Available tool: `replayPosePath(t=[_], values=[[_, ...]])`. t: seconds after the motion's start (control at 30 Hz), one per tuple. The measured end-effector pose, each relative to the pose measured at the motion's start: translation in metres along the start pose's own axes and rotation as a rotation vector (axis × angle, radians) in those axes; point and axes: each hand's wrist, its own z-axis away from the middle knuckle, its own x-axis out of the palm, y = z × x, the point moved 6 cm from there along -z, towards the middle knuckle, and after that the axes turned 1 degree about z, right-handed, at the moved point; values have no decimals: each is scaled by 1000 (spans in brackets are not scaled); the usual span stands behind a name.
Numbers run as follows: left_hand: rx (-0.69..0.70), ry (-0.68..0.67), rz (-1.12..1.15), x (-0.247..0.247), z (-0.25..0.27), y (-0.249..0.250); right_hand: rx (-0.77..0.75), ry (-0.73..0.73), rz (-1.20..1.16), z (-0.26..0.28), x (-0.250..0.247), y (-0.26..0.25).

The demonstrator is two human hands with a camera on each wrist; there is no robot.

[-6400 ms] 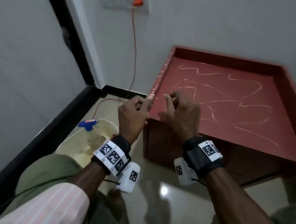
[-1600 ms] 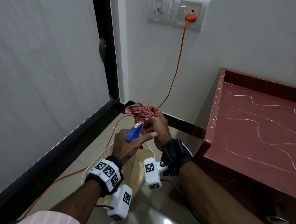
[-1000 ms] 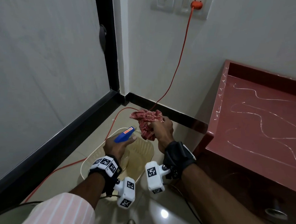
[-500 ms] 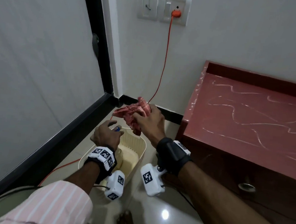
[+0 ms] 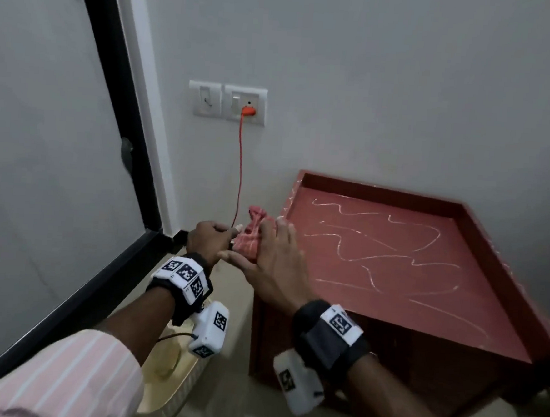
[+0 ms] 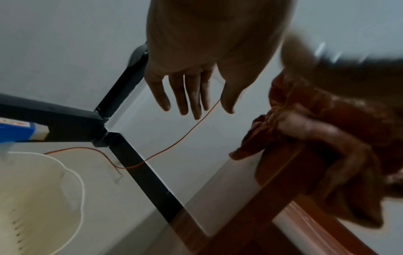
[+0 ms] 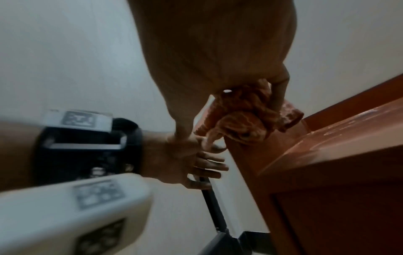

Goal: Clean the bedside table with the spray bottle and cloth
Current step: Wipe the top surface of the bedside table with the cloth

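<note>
The red bedside table [image 5: 382, 192] has a raised rim and white squiggly lines across its top. My right hand [image 5: 266, 240] grips a bunched red cloth [image 5: 251, 236] at the table's left edge, near the front corner. In the right wrist view the cloth [image 7: 240, 120] sits against the table's rim [image 7: 327, 155]. My left hand [image 5: 211, 239] hovers just left of the cloth, and its fingers [image 6: 185, 100] hang straight and empty. The spray bottle's blue head [image 6: 15, 129] shows at the far left of the left wrist view, over the basket [image 6: 43, 189].
A cream plastic basket [image 5: 164, 379] stands on the floor left of the table, under my left forearm. An orange cable [image 5: 238, 173] runs from the wall socket [image 5: 245, 103] down to the floor. A black-framed panel [image 5: 124, 152] closes off the left side.
My left hand has let go of the spray bottle and risen from the basket. My right hand has carried the cloth up and right to the table's left edge.
</note>
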Motion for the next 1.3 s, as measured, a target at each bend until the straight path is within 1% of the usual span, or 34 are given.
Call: replayPosePath(t=[0.07, 0.13, 0.2, 0.3, 0.37, 0.43, 0.5, 0.63, 0.67, 0.73, 0.8, 0.87, 0.93, 1.0, 1.03, 1.07, 1.17, 1.2, 1.23, 1.27, 1.3], values=[[-32, -17, 50, 8, -4, 0, 92, 16, -212, -1, 1, 7], [-60, -11, 83, 17, -9, -8, 196, 27, -307, -14, 5, 19], [-84, -31, 94, 28, -13, -10, 281, 58, -318, -32, 6, 29], [-113, -105, 110, 45, -20, -6, 386, 84, -320, -60, 11, 39], [-81, -111, 94, 48, -19, 9, 433, 106, -324, -75, 10, 44], [-28, -73, 53, 44, -20, 21, 459, 112, -297, -82, 8, 45], [-8, -47, 52, 37, -20, 29, 463, 76, -271, -72, 8, 38], [-48, -44, 104, 28, -24, 29, 421, -6, -340, -11, 14, 20], [-54, -52, 114, 28, -26, 27, 409, -14, -333, -2, 15, 19], [-72, -69, 108, 28, -26, 22, 402, -40, -324, -7, 16, 23], [-60, -134, 62, 32, -27, 19, 431, -59, -370, -33, 15, 34], [-37, -222, -23, 38, -22, 18, 482, -20, -355, -66, 11, 49], [-22, -259, -68, 40, -20, 19, 533, -19, -279, -95, 6, 53], [-14, -247, -58, 37, -21, 24, 542, -62, -170, -107, 5, 47], [-12, -229, -41, 35, -22, 26, 532, -82, -168, -105, 7, 43], [-7, -205, -25, 32, -23, 28, 509, -105, -218, -96, 8, 37], [-6, -150, 32, 28, -27, 32, 356, -173, -350, -50, 15, 24], [-14, -153, 42, 28, -27, 31, 327, -147, -331, -36, 15, 21], [-24, -158, 53, 29, -27, 30, 308, -76, -302, -31, 14, 21], [-35, -169, 62, 30, -26, 28, 307, -26, -299, -31, 12, 21], [-39, -181, 59, 31, -24, 27, 336, -8, -323, -40, 13, 23]])
